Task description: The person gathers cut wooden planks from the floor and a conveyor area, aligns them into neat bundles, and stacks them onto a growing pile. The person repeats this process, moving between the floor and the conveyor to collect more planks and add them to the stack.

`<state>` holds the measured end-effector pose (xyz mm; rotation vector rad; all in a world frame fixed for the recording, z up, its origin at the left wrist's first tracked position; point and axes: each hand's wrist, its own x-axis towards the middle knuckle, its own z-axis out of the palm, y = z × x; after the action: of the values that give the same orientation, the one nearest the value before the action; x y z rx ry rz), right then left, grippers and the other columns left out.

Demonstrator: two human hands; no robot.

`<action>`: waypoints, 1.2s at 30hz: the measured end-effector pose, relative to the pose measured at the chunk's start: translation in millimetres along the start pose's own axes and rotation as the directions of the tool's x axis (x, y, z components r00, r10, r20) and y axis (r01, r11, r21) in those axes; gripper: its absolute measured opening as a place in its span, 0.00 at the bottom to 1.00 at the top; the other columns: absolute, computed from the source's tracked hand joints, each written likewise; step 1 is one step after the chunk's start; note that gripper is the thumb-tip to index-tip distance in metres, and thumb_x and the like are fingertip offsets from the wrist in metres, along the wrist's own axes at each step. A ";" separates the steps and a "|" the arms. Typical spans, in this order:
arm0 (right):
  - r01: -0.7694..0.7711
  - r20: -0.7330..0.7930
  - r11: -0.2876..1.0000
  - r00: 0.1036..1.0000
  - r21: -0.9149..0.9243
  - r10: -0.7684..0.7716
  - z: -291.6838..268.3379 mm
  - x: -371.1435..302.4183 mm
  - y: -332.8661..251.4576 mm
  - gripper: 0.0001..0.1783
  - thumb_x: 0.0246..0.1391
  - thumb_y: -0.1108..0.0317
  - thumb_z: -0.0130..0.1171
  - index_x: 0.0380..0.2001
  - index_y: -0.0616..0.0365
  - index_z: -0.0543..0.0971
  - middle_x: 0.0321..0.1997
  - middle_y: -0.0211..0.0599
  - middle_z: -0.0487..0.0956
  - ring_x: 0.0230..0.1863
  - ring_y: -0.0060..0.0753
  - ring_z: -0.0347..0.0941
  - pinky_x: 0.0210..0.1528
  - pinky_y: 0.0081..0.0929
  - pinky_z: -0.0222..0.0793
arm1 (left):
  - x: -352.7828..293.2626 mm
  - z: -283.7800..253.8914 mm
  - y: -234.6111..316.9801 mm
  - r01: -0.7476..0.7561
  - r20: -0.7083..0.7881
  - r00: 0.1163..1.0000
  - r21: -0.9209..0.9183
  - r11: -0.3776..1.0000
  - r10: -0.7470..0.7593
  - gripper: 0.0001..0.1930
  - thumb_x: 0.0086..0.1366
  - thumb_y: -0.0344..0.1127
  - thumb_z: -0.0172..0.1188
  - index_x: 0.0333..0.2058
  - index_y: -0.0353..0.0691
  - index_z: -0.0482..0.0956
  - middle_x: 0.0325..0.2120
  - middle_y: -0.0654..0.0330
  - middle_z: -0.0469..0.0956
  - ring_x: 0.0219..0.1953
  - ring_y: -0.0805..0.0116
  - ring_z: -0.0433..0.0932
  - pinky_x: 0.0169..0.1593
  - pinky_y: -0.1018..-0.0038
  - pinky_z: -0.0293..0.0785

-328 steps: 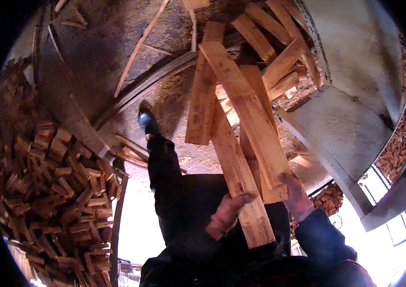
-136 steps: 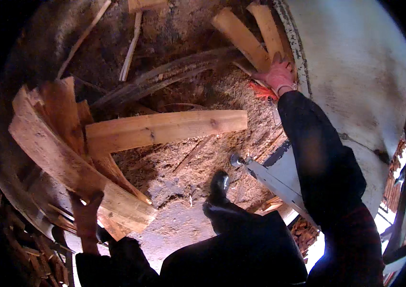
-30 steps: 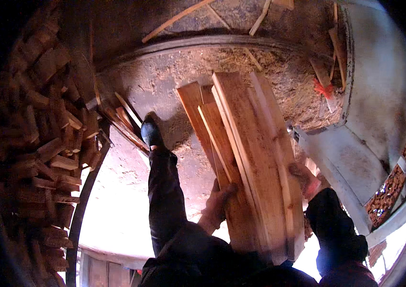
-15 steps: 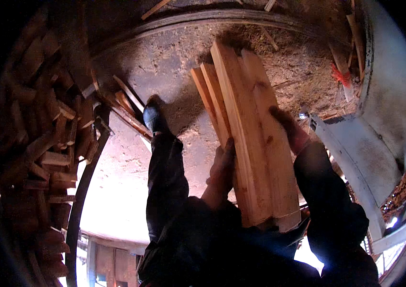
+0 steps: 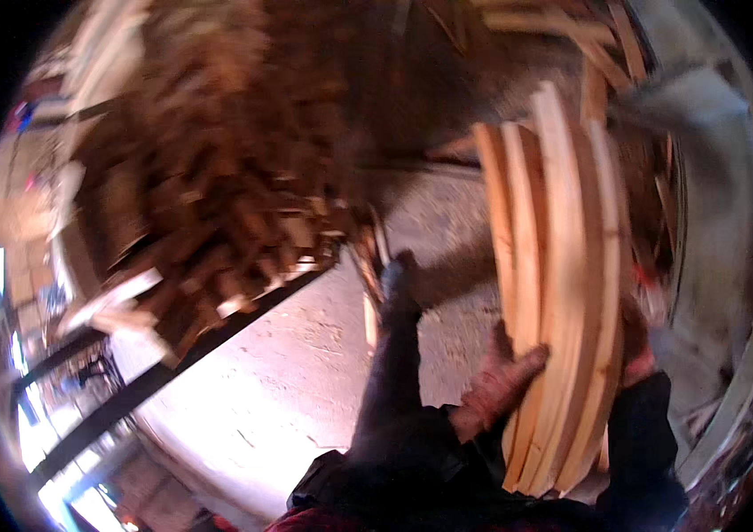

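Note:
Several long pale wooden boards point(image 5: 563, 293) are bunched together on edge, held lengthwise between my two hands in front of my body. My left hand point(image 5: 502, 381) grips the bundle from the left, its thumb over the near face of the boards. On the other side, my right hand point(image 5: 635, 341) presses against the outermost board; its fingers are partly hidden behind the wood. The near ends of the boards come close to my dark jacket.
A big heap of wood offcuts point(image 5: 226, 230) fills the left, bordered by a dark beam point(image 5: 190, 350). Below lies a dusty floor point(image 5: 279, 408) with wood chips. Pale sheet panels point(image 5: 718, 195) stand at the right. Loose slats point(image 5: 554, 25) lie at the far side.
My view has swung to the left, bringing the offcut heap further in. The boards are tipped more on edge, lifted and closer, and my left thumb has come over them.

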<state>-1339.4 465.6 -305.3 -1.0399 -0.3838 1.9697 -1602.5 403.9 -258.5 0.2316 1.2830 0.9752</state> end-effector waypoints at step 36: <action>0.113 0.492 0.556 -0.345 -0.823 0.799 581.1 -434.2 254.8 0.38 0.48 0.56 0.63 0.60 0.64 0.67 0.54 0.42 0.77 0.49 0.33 0.76 0.52 0.27 0.72 | -591.0 -111.3 -156.7 -0.823 -0.920 -0.392 0.355 0.444 0.008 0.43 0.62 0.54 0.57 0.68 0.41 0.47 0.61 0.48 0.60 0.57 0.55 0.65 0.61 0.63 0.61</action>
<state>-1809.7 33.7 122.9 0.7793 -1.9332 3.1609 -1603.7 -153.1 17.0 -0.7658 2.1919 2.8004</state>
